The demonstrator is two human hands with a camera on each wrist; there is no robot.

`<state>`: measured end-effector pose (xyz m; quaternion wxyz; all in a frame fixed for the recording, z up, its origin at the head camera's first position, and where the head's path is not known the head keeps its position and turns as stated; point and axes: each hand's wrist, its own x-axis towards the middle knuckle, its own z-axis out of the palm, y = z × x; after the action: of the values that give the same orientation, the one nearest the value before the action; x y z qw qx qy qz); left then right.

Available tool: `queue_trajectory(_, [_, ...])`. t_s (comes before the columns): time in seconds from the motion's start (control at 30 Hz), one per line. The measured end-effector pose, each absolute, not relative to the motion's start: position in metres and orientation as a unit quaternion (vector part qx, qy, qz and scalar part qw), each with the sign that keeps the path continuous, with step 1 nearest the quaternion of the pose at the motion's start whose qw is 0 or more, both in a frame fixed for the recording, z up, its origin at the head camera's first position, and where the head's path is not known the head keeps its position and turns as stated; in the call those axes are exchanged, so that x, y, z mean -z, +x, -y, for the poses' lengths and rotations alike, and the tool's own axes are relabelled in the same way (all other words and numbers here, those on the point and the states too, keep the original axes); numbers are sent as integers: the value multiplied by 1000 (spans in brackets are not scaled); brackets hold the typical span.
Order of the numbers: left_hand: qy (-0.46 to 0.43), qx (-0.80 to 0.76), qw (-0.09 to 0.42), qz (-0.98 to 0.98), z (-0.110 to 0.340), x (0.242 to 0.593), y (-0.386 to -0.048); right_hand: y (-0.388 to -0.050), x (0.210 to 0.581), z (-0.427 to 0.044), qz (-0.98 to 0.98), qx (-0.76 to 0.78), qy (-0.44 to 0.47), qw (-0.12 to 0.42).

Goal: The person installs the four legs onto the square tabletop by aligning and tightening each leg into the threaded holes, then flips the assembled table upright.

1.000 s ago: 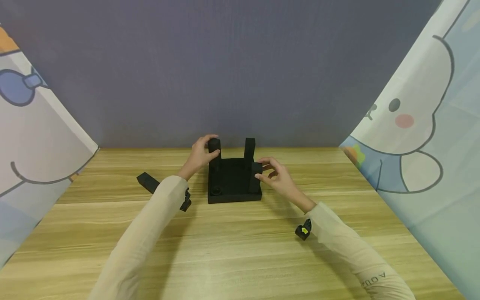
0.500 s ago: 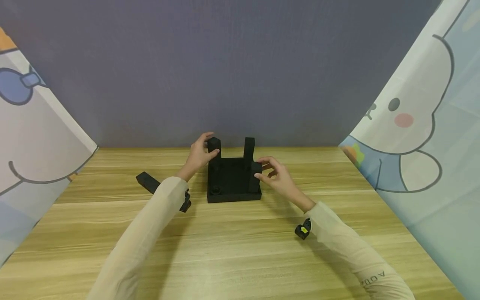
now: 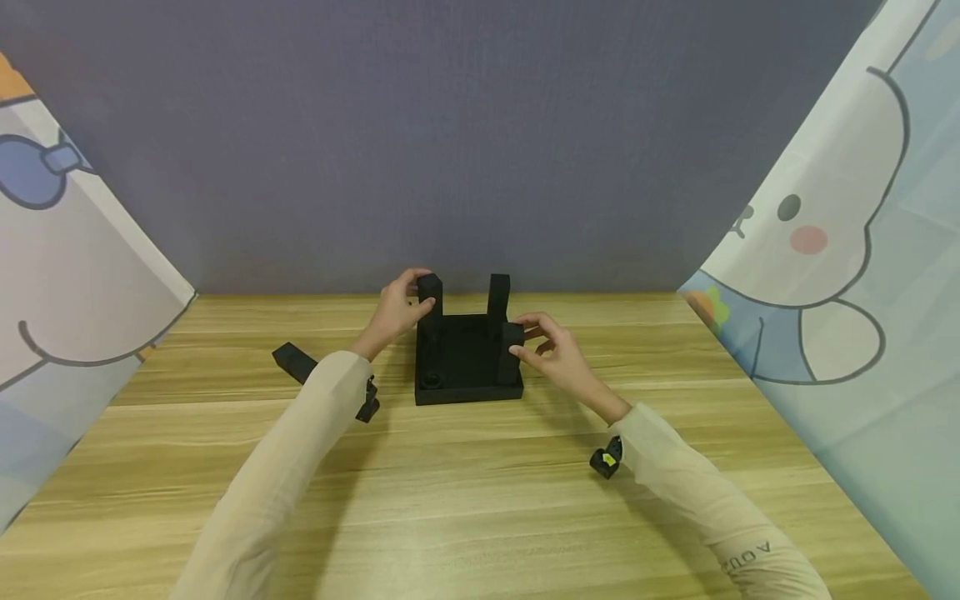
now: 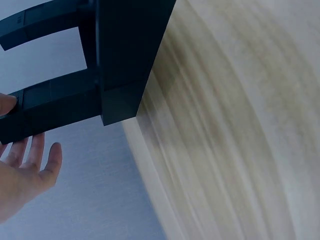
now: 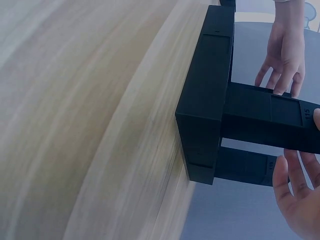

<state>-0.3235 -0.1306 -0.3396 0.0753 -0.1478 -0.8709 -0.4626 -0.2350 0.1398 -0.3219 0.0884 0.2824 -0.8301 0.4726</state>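
Left hand (image 3: pixel 394 312) and right hand (image 3: pixel 562 358) pinch black boxy plastic posts (image 3: pixel 509 368), three up near wooden bench (image 3: pixel 465 500) far edge, probably one left.

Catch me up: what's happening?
A person's left grip holds the upright black squared far-left leg of a square black base; the right grip holds the near-right leg. A third black leg stands far right; the near-left corner shows a round socket. A black squared bar lies on the pale wood-grained table, partly behind the beige left sleeve.

Cartoon cloths (image 3: pixel 900 292) screen off this tabletop workspace (image 3: pixel 480 500).
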Motion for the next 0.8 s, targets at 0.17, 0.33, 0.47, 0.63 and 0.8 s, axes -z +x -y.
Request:
queue_trajectory(0.17, [-158,459,54,872,133,338,-325,-235,322,-140,833,-469,279,89])
queue_trajectory(0.33, [-154,472,57,866,132,339,-324,-235,321,-139,834,-469,277,90])
queue_trajectory(0.47, [-156,482,66,860,131,339,-322,-235,322,-139,834,-467,279,92])
queue_trajectory(0.63, [-167,474,74,861,132,339,-322,-235,322,-140,833,-467,280,91])
queue_trajectory(0.8, [-173,455,56,872,132,334,-324,-235,322,-140,831,-472,281,90])
